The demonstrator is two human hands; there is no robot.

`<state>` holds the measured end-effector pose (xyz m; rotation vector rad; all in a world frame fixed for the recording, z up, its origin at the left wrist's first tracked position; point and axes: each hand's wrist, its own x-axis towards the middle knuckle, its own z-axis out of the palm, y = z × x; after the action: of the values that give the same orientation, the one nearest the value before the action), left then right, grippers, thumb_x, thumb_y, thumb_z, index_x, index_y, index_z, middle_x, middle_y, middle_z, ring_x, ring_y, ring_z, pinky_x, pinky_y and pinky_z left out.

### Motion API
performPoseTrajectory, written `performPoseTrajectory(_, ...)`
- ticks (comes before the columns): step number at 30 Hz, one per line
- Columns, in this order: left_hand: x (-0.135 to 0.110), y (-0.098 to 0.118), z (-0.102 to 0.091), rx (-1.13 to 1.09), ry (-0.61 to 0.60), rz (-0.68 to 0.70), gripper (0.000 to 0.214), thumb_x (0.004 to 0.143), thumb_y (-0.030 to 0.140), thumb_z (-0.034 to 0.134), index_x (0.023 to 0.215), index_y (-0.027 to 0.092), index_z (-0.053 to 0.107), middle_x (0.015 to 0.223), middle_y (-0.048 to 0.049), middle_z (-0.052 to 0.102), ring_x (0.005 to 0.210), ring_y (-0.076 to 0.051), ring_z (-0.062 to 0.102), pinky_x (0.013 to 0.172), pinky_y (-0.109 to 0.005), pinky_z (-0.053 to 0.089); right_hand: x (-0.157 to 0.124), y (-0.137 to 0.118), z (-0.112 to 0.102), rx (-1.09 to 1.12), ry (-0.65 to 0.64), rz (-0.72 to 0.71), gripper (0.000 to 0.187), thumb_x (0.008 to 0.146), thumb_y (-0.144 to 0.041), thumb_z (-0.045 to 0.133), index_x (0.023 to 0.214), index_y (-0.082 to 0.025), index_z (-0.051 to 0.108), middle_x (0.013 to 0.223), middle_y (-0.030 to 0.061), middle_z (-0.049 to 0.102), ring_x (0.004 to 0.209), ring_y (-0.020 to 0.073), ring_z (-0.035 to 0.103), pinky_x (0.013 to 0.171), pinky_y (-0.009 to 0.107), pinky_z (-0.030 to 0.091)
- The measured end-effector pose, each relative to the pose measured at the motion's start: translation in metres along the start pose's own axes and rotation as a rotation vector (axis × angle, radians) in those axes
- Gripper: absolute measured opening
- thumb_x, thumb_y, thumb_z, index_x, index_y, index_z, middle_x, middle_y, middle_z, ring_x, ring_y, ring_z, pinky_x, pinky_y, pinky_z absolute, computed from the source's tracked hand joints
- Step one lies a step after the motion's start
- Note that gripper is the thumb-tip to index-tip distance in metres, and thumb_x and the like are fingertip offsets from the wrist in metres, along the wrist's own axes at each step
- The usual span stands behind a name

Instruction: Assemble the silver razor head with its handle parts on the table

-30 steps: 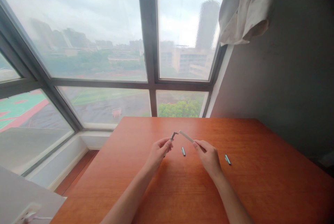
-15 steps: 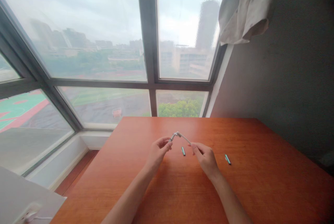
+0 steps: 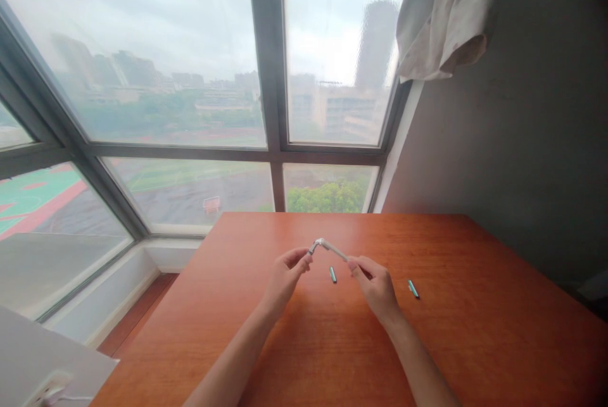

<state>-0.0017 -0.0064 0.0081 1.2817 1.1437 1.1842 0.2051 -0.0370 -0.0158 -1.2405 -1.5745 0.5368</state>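
Observation:
My left hand (image 3: 287,273) is closed around a slim silver razor handle (image 3: 312,247), its tip pointing up and to the right. Pinched in my right hand (image 3: 373,279) is a pale, thin-necked toothbrush (image 3: 336,251), slanting up to the left. The brush's head meets the top of the razor handle, both held above the table; exactly how they touch is too small to tell. Between the hands, a small teal-and-dark razor cartridge (image 3: 333,275) lies on the wooden table (image 3: 304,356). Another such cartridge (image 3: 413,288) rests to the right of my right hand.
Beyond the table's far edge stands a large framed window (image 3: 185,150). A grey wall (image 3: 498,141) runs along the right, with a light cloth garment (image 3: 441,21) hanging above. At lower left is a white panel with a socket and plug (image 3: 52,389).
The toothbrush head has shifted slightly left and turned over the razor handle's tip. Both hands keep their grips, and the cartridges lie where they were.

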Motion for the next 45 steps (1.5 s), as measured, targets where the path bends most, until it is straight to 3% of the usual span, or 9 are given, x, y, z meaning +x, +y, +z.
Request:
performPoseTrajectory(14,0.001,-0.008,0.002,-0.011,-0.065,0.074,0.031,0.072,0.039,0.069,0.09,0.014,0.073,0.072,-0.0044,0.068,0.067,-0.015,0.059,0.066,-0.026,0.047,0.002,0.008,-0.003,-0.065,0.053,0.025,0.04,0.091,-0.046,0.044,0.085,-0.016,0.069,0.067,0.0024,0.057,0.065,0.0158,0.052,0.06,0.023,0.039)
performPoseTrajectory(20,0.001,-0.008,-0.001,0.046,-0.054,0.12,0.028,0.075,0.037,0.067,0.091,0.015,0.072,0.073,-0.0035,0.068,0.069,-0.016,0.059,0.065,-0.025,0.047,0.002,0.004,-0.004,-0.032,0.012,-0.005,0.035,0.09,-0.043,0.047,0.086,-0.017,0.07,0.069,0.0022,0.059,0.065,0.0153,0.052,0.058,0.023,0.039)
performPoseTrajectory(29,0.005,-0.014,-0.008,0.18,-0.109,0.265,0.024,0.079,0.035,0.063,0.093,0.016,0.07,0.086,-0.0065,0.069,0.078,-0.019,0.061,0.069,-0.026,0.048,0.004,0.012,-0.008,-0.125,0.026,-0.038,0.036,0.092,-0.043,0.045,0.089,-0.018,0.071,0.067,0.0012,0.058,0.062,0.0137,0.051,0.057,0.022,0.038)
performPoseTrajectory(33,0.005,-0.013,-0.011,0.243,-0.124,0.327,0.022,0.081,0.034,0.062,0.092,0.017,0.07,0.084,-0.0063,0.067,0.076,-0.018,0.06,0.067,-0.025,0.047,0.004,0.015,-0.01,-0.188,0.089,-0.036,0.036,0.091,-0.044,0.046,0.091,-0.018,0.071,0.068,0.0022,0.059,0.062,0.014,0.051,0.059,0.023,0.039)
performPoseTrajectory(39,0.005,-0.007,-0.011,0.305,-0.102,0.403,0.018,0.081,0.031,0.061,0.086,0.018,0.071,0.079,-0.0062,0.065,0.073,-0.017,0.06,0.065,-0.023,0.048,0.004,0.007,-0.008,-0.11,0.045,-0.046,0.037,0.091,-0.044,0.045,0.088,-0.018,0.07,0.068,0.0026,0.058,0.062,0.0151,0.052,0.057,0.023,0.039)
performPoseTrajectory(45,0.003,-0.003,-0.009,0.299,-0.121,0.432,0.018,0.081,0.031,0.061,0.086,0.018,0.073,0.082,-0.0072,0.066,0.075,-0.017,0.062,0.069,-0.025,0.051,0.004,0.009,-0.009,-0.182,0.052,-0.058,0.036,0.092,-0.043,0.044,0.089,-0.019,0.07,0.067,0.0023,0.058,0.061,0.0145,0.051,0.058,0.023,0.037)
